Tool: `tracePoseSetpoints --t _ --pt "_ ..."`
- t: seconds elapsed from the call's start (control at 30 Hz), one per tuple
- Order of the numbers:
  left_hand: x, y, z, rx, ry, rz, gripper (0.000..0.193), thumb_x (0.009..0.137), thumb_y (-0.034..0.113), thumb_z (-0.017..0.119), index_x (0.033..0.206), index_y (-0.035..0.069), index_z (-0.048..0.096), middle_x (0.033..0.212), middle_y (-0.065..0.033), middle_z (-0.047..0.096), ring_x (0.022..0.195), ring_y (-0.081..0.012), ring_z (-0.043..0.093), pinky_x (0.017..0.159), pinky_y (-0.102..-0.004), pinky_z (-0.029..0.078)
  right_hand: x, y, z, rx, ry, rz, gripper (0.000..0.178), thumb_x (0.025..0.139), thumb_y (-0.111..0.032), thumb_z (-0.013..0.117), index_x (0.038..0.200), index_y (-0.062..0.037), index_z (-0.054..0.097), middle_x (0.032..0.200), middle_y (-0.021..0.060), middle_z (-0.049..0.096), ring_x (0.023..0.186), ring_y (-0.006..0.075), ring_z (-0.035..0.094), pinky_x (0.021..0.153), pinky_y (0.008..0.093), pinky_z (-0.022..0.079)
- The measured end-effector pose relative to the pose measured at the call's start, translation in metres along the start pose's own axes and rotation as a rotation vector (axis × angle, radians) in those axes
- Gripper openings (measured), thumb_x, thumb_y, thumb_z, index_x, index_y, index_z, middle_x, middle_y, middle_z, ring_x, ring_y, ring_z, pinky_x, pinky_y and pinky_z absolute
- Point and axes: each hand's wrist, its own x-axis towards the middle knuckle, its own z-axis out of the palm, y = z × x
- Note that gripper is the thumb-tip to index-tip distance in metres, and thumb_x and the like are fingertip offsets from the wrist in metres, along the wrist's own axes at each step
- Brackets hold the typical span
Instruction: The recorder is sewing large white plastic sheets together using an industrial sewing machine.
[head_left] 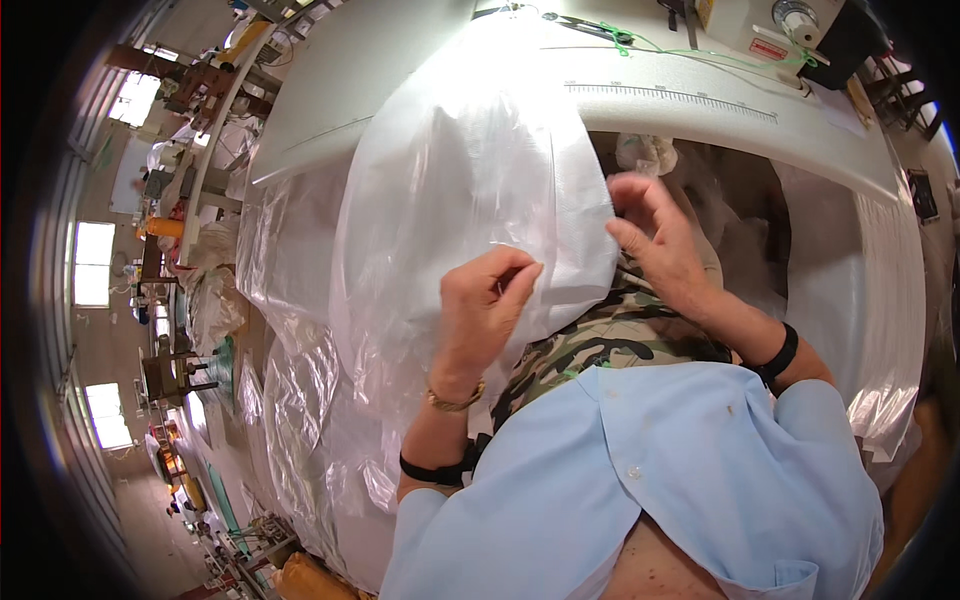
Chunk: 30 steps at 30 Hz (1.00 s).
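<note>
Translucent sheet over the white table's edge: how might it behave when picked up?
The translucent sheet would probably sag, since it hangs from the white table in loose folds. Its thin look suggests little weight, and its glossy highlights hint at slipperiness.

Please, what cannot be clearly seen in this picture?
Head view:
Plastic sheet: glare washes out its upper end.
White machine: cut off by the top edge.
Left hand: its curl hides whether it pinches anything.
Right hand: slightly blurred; contact with the sheet unclear.
Orange object: too small to identify.
</note>
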Motion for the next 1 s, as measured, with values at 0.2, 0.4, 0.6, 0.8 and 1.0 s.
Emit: tracePoseSetpoints --t 0.2,0.4,0.6,0.8,1.0 --pt "-0.020 0.033 -0.051 -0.103 0.361 0.225 0.041 0.079 0.006 0.074 0.118 -0.001 0.062 0.104 -0.0052 0.067 0.064 -0.0052 0.050 0.058 -0.0200 0.041 0.015 -0.117 -0.013 -0.232 0.118 -0.950 0.087 0.086 -0.049 0.067 0.147 -0.0013 0.028 0.150 0.0214 0.033 0.138 0.0383 0.035 0.109 0.0542 0.033" --pt "-0.003 0.093 -0.086 0.243 0.714 0.684 0.039 0.098 0.026 0.048 0.096 -0.011 0.060 0.107 -0.0227 0.065 0.059 -0.0112 0.050 0.052 -0.0206 0.037 0.016 -0.200 -0.053 -0.471 0.355 -0.449 0.056 0.082 -0.043 0.072 0.128 -0.0124 0.059 0.132 0.0134 0.057 0.124 0.0214 0.054 0.104 0.0416 0.049" --pt "0.006 0.058 -0.088 0.158 0.603 0.578 0.029 0.086 0.007 0.065 0.111 -0.007 0.060 0.109 -0.0201 0.066 0.066 -0.0132 0.058 0.055 -0.0198 0.044 0.027 -0.178 -0.105 -0.413 0.306 -0.560 0.055 0.085 -0.044 0.069 0.126 -0.0085 0.059 0.130 0.0145 0.058 0.122 0.0228 0.054 0.103 0.0424 0.047" --pt "-0.008 0.054 -0.063 0.095 0.323 0.240 0.025 0.079 0.003 0.070 0.104 0.001 0.068 0.108 -0.0128 0.068 0.068 -0.0127 0.059 0.056 -0.0236 0.045 0.004 -0.173 -0.177 -0.469 0.324 -0.892 0.055 0.087 -0.044 0.066 0.124 -0.0047 0.058 0.127 0.0156 0.058 0.119 0.0242 0.055 0.102 0.0432 0.046" --pt "-0.025 0.040 -0.054 0.024 0.269 0.139 0.026 0.079 0.005 0.074 0.102 0.000 0.067 0.105 -0.0140 0.068 0.065 -0.0140 0.059 0.054 -0.0243 0.045 -0.014 -0.148 -0.224 -0.445 0.256 -1.134 0.055 0.089 -0.045 0.063 0.122 -0.0008 0.058 0.125 0.0167 0.059 0.117 0.0256 0.055 0.102 0.0441 0.045"
